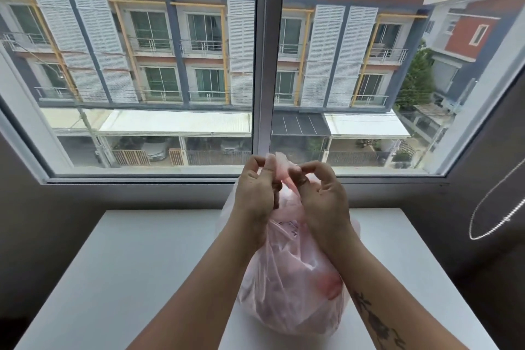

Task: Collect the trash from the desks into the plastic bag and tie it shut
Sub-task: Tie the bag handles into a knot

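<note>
Both hands work at the top of the plastic bag [287, 287]: the left hand [255, 190] and the right hand [326, 196] each have their grip pressed together on a thin, twisted ear of the pink film, the two ears crossing between the fingertips just above the gathered neck. Whether a knot has already been drawn I cannot tell; the strands look loose.

That film is soft, light and slick, so it will likely slide unless pinched close to the neck, where the gathered plastic is thickest; pulling by the very tips risks stretching or tearing them. Judging by its rounded, sagging body, the bag is full but not heavy, and it will slump if the top is let go.

It stands on the white worktop [142, 264], near the middle and toward the near edge, between the two forearms. Nothing else lies on that surface. Behind it rises the window [170, 79], and a beaded blind cord [494, 207] hangs well apart on the right, clear of the hands. Nothing stands in the way of the tying.
</note>
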A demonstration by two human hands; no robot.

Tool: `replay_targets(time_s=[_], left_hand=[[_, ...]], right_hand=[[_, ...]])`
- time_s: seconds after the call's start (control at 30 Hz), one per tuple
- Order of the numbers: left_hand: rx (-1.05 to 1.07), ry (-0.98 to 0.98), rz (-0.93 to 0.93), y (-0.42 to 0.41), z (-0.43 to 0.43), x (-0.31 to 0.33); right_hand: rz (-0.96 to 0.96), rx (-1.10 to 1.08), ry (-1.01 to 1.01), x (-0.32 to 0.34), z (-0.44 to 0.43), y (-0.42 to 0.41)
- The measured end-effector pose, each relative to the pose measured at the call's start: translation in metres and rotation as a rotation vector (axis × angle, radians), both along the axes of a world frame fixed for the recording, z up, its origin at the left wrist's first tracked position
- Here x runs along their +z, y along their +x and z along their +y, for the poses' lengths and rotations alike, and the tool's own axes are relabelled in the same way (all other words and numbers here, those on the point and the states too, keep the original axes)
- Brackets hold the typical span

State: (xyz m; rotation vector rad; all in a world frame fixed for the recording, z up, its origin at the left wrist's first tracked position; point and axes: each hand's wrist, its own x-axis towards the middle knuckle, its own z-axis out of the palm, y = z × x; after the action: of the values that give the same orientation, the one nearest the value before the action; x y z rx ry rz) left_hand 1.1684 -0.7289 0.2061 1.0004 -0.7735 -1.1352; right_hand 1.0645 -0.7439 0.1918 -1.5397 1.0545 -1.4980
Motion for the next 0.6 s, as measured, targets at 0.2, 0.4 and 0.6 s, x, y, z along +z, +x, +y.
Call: replay_targets(time_s=[0.2,0.4,0.6], left_hand=[[0.245,-0.075,-0.256,-0.002,-0.006,-0.014],[0.452,-0.206,-0.638,-0.006,-0.006,-0.024],[0.472,-0.201,-0.703,-0.005,-0.011,-0.023]], right_hand=[[-0.049,-0.134,-0.002,0.001,-0.005,0.0],[0.131,-0.292,0.004,0.001,-0.021,-0.008],[0.471,0.043,0.017,0.008,-0.019,-0.021]])
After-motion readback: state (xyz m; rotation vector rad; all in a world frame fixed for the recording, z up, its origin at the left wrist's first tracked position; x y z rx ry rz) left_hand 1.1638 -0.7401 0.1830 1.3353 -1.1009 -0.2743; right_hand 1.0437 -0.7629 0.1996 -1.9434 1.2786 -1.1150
